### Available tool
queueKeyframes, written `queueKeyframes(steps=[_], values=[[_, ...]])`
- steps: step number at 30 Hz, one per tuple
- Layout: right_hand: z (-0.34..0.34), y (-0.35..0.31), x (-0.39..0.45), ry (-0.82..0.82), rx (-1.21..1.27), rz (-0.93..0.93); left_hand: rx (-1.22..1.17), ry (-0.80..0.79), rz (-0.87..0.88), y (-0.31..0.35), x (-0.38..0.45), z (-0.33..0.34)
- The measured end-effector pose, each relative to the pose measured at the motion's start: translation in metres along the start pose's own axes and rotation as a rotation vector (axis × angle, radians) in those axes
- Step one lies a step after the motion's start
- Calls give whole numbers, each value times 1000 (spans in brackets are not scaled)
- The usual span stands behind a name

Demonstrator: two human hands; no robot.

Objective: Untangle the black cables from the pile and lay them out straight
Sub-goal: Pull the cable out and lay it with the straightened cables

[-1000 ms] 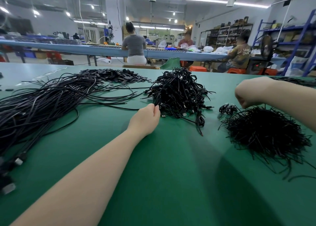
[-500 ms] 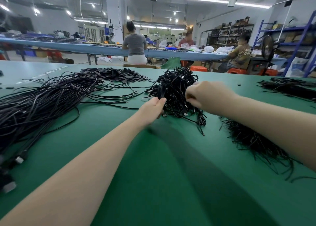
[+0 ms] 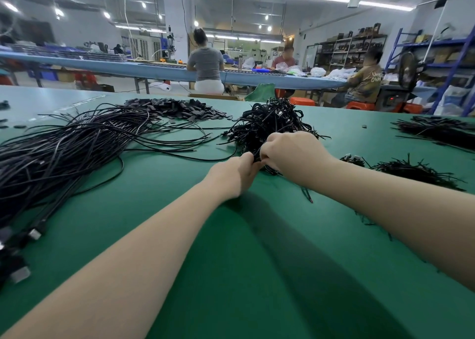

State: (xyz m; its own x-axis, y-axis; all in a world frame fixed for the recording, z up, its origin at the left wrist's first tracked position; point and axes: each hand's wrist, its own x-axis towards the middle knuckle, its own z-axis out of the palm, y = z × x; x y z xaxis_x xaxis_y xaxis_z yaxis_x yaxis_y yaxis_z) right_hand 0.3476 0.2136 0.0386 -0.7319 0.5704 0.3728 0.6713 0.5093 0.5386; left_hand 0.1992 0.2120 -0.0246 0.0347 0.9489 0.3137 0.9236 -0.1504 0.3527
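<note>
While long straightened cables [image 3: 64, 156] are sprawling left and cut ties [image 3: 416, 170] are crowding right, I'm watching both hands, left hand [image 3: 232, 173] and right hand [image 3: 293, 151], pinching strands at the tangled pile [image 3: 270, 123] mid-table [image 3: 257, 261].

On the green table [image 3: 257, 274], we find open mat from six o'clock up to our hands, both closed on strands at the near edge of the tangled cable pile [image 3: 270, 123] at twelve. The spread of long cables [image 3: 64, 153] blocks nine to eleven o'clock; the bristly heap of short black pieces [image 3: 416, 170] crowds three. A narrow bare lane runs between heap and pile.
</note>
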Motion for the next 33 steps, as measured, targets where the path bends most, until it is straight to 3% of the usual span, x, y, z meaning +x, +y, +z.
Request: queueKeyframes(steps=[6,12,21,28,31,33], values=[[-2,2,-1,-32,267,103,298,153,131,4,-3,1],[-3,8,-1,4,308,151,288,158,103,3,-3,6],[-7,2,-4,23,-22,-36,328,62,46,1,3,9],[-11,12,4,93,32,-100,696,86,285,6,2,13],[-17,35,11,-138,442,-24,615,138,283,14,-3,7],[-19,53,16,-350,667,27,578,293,467,17,-11,3]])
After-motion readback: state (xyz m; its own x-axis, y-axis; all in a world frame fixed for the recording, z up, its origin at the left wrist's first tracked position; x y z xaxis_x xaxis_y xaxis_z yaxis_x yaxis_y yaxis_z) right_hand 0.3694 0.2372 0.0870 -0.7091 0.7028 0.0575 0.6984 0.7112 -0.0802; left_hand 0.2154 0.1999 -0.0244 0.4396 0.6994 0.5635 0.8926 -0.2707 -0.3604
